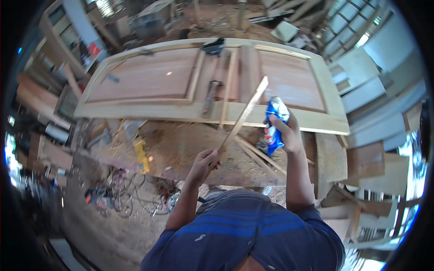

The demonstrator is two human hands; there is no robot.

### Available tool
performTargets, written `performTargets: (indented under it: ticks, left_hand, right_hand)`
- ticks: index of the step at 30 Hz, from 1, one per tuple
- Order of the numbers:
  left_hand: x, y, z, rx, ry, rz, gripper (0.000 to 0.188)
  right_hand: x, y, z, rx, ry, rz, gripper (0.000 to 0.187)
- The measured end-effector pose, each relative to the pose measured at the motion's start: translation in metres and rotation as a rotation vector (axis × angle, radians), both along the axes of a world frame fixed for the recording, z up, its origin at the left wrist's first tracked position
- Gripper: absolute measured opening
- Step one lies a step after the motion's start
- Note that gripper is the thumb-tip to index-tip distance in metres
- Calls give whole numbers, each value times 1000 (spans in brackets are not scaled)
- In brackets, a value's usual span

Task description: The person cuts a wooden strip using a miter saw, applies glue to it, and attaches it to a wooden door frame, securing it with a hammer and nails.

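Note:
My left hand (pixel 205 166) is closed round the lower end of a thin wooden strip (pixel 246 110), which slants up and to the right over the door's near edge. In my right hand (pixel 289 128) is a blue and white pouch (pixel 275 124) with some red on it, gripped upright just right of the strip. Beyond both hands lies a panelled wooden door (pixel 149 108) with a pale frame and reddish panels. A hammer (pixel 210 97) rests on its middle part, beside another long strip (pixel 228 86). More loose strips (pixel 262 155) lie on the bench below the pouch.
The dusty workbench (pixel 181 140) carries a yellow tool or bottle (pixel 141 156) at the left. A black object (pixel 213 46) sits on the door's far edge. Tangled cables (pixel 124 194) lie on the floor at lower left. Boards (pixel 361 99) are stacked along the right.

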State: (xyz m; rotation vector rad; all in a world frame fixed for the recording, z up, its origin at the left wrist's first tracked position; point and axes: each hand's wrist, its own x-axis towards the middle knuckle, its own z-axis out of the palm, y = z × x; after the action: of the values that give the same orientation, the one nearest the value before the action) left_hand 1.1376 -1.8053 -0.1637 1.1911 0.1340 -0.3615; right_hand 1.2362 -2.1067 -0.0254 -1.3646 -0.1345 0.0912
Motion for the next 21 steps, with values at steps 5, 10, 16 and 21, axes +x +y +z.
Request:
performTargets:
  ticks: [5,10,16,21]
  left_hand:
    - [5,-45,10,-7,-18,0,44]
    - [-3,-68,8,46,-95,-11,41]
    - [-14,-86,21,182,-192,53,39]
    - [-21,-96,23,231,-229,81,40]
  right_hand:
    - [-3,-46,24,-84,-81,-80,44]
    - [-7,-79,48,-100,-24,-74,47]
    - [-1,-106,67,-391,-138,-97,44]
    - [1,-119,81,-481,-197,-78,43]
